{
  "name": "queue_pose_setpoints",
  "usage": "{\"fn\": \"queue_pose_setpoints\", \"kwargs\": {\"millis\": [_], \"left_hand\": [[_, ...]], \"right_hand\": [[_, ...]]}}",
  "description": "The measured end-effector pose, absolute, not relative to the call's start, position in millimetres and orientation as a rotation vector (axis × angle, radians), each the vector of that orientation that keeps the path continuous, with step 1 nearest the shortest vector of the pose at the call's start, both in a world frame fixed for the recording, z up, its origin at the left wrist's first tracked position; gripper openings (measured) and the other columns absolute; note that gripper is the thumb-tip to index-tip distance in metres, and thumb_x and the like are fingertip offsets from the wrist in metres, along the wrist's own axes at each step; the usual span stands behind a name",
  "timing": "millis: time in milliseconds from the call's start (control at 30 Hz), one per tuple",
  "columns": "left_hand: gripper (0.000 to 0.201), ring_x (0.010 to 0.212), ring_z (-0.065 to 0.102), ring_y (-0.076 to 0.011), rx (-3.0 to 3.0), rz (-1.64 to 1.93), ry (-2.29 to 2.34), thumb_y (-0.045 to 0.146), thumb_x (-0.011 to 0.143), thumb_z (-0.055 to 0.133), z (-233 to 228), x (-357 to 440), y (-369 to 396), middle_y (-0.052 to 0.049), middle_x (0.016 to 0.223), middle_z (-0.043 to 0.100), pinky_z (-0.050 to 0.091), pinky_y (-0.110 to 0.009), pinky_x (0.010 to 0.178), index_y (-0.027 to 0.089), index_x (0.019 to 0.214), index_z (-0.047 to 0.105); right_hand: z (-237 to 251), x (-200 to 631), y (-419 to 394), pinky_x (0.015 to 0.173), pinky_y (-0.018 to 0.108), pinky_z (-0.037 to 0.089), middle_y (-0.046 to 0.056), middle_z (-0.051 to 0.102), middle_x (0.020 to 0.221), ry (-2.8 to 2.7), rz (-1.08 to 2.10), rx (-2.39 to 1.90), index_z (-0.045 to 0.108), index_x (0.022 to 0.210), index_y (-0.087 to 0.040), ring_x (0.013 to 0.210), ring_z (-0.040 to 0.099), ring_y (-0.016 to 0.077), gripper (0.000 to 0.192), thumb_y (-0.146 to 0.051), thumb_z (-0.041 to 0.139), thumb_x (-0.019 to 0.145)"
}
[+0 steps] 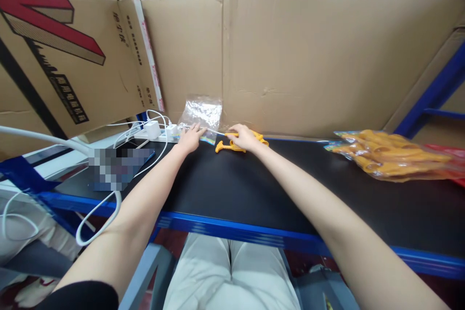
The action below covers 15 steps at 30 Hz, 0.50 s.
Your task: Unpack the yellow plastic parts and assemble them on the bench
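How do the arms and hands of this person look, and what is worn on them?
The left hand and right hand wear no gloves. A black sleeve ends on the left arm; the right arm is bare as far as it shows.

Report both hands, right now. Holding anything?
Left hand: fingers extended at the clear bag; grip can't be told.
Right hand: closed on an orange plastic item.
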State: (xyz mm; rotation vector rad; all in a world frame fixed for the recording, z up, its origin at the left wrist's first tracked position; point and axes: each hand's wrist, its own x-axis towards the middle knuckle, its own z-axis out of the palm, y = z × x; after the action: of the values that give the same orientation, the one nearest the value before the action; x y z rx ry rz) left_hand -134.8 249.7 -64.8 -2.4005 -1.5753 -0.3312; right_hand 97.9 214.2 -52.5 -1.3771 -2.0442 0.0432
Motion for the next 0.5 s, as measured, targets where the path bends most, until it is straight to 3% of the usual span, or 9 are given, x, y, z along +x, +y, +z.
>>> {"fn": "queue_pose_setpoints", "kwargs": {"millis": [100, 200, 267, 367, 433, 500], "left_hand": [[0.074, 0.143, 0.017, -0.0287, -2.448, -0.209, -1.627, -0.001, 0.075, 0.035, -81.0, -146.3, 265.1, -0.009, 0.155, 0.021, 0.017, -0.062, 0.109, 0.026, 0.144, 0.035], [0.074, 0.143, 0.017, -0.0307, -2.482, -0.171, -1.692, 0.003, 0.075, 0.036, -89.3, -146.3, 275.8, -0.009, 0.155, 0.020, 0.018, -0.064, 0.108, 0.026, 0.145, 0.033], [0.074, 0.143, 0.016, -0.0310, -2.511, -0.088, -1.772, 0.006, 0.076, 0.037, -92.3, -143.9, 282.2, -0.007, 0.155, 0.018, 0.017, -0.064, 0.108, 0.028, 0.146, 0.030], [0.066, 0.143, 0.017, -0.0304, -2.562, -0.017, -1.865, 0.016, 0.082, 0.034, -95.5, -140.8, 290.2, -0.004, 0.155, 0.018, 0.013, -0.063, 0.110, 0.030, 0.146, 0.030], [0.058, 0.143, 0.018, -0.0307, -2.578, -0.027, -1.919, 0.029, 0.089, 0.029, -97.0, -139.7, 292.7, -0.005, 0.155, 0.018, 0.010, -0.062, 0.111, 0.029, 0.146, 0.030], [0.062, 0.143, 0.016, -0.0322, -2.586, -0.037, -1.946, 0.050, 0.090, 0.027, -97.6, -139.2, 292.3, -0.007, 0.156, 0.017, 0.008, -0.062, 0.111, 0.027, 0.147, 0.029]], "right_hand": [[-62.9, 75.8, 213.7, 0.109, 0.056, 0.021, 0.011, 0.049, 0.138, -2.350, -0.112, -1.443, 0.061, 0.121, -0.020, 0.132, 0.037, 0.0298, 0.039, -0.036, 0.055, 0.086], [-69.9, 68.6, 216.9, 0.108, 0.065, 0.006, 0.008, 0.038, 0.147, -2.495, -0.191, -1.592, 0.057, 0.127, -0.024, 0.139, 0.022, 0.0326, 0.044, -0.044, 0.044, 0.091], [-71.5, 72.1, 219.5, 0.106, 0.066, 0.012, 0.008, 0.037, 0.148, -2.501, -0.173, -1.726, 0.054, 0.132, -0.025, 0.136, 0.028, 0.0343, 0.048, -0.049, 0.038, 0.093], [-70.5, 82.8, 219.4, 0.101, 0.059, 0.030, 0.008, 0.043, 0.144, -2.484, -0.116, -1.840, 0.048, 0.137, -0.027, 0.126, 0.044, 0.0338, 0.050, -0.047, 0.035, 0.094], [-68.9, 89.9, 216.1, 0.100, 0.053, 0.036, 0.008, 0.046, 0.141, -2.491, -0.108, -1.844, 0.048, 0.137, -0.026, 0.123, 0.047, 0.0321, 0.048, -0.044, 0.036, 0.094], [-67.8, 95.8, 211.6, 0.101, 0.050, 0.035, 0.008, 0.047, 0.141, -2.500, -0.116, -1.835, 0.049, 0.137, -0.026, 0.124, 0.046, 0.0308, 0.047, -0.042, 0.036, 0.094]]}}
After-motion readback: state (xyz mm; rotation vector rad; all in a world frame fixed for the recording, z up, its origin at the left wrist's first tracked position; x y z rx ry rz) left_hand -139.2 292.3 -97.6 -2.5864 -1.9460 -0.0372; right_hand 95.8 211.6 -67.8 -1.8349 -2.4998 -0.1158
